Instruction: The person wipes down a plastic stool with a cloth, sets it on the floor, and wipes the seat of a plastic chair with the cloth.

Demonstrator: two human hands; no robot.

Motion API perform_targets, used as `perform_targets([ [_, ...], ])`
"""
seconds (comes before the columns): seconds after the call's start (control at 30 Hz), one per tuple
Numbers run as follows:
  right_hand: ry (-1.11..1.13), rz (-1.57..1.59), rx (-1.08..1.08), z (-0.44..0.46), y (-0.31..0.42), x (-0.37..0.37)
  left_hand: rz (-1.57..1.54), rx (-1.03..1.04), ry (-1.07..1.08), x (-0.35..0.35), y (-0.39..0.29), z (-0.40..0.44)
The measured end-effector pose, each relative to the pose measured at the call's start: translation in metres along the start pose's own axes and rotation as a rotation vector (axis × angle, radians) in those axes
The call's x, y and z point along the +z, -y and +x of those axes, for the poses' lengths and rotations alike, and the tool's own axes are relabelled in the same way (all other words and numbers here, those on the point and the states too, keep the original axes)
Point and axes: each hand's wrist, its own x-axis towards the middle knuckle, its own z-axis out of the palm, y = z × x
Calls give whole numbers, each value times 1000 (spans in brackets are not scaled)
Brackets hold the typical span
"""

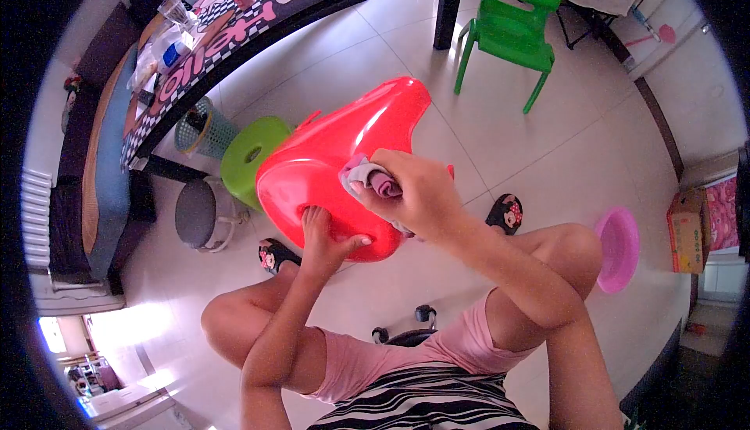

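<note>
A glossy red moulded plastic piece (344, 133), curved with a raised pointed end, is held above the floor in front of my knees. I cannot tell its exact kind. My left hand (324, 242) grips its near lower part, fingers bent over the surface and thumb toward the near edge. A crumpled pink and grey cloth (383, 184) is bunched in my right hand (422, 196), which is closed around it. The cloth is at the right side of the red plastic; whether it presses on it is partly hidden by the hand.
A green chair (519, 28) stands ahead on the right. A green stool (242, 160), a grey round stool (199, 215) and a mesh bin (207, 129) are at left, by the patterned table (289, 8). A pink basin (619, 250) and a cardboard box (687, 231) lie at right.
</note>
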Motion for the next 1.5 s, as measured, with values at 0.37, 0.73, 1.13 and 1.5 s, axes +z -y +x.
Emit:
perform_targets([
  [0.37, -126, -132, 199, 13, -20, -16, 134, 85, 21, -1, 6, -1],
  [0.73, -250, -282, 334, 24, -60, -44, 140, 170, 60, -12, 1, -8],
  [1.13, -332, -393, 348, 28, -87, -61, 58, 221, 38, -19, -7, -11],
  [1.5, -199, -180, 337, 22, -58, -48, 212, 237, 80, -23, -8, -10],
])
